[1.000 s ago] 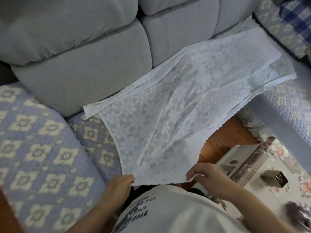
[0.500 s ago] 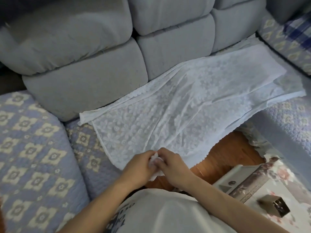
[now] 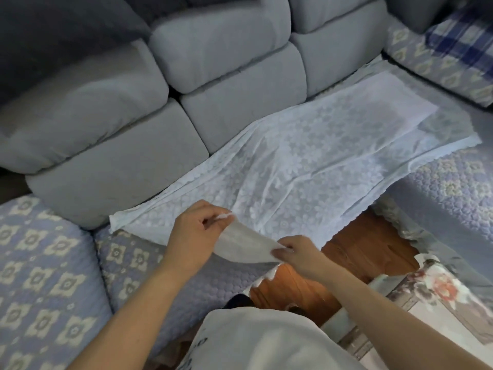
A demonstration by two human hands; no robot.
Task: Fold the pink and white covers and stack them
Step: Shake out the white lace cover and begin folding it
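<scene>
Evidently both hands, left (image 3: 196,231) and right (image 3: 298,253), pinched the white cover (image 3: 306,161), thin, limp lace best gripped at its corners.

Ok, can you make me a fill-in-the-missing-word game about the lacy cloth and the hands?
1. The white lace cover is spread out on the seat of the grey ____.
2. The near end of the cover is pinched by ____ hands, the left hand and the right hand.
3. The lace is patterned with small ____.
4. The floor seen below the cover's edge is made of ____.

Missing words: sofa; both; flowers; wood
</scene>
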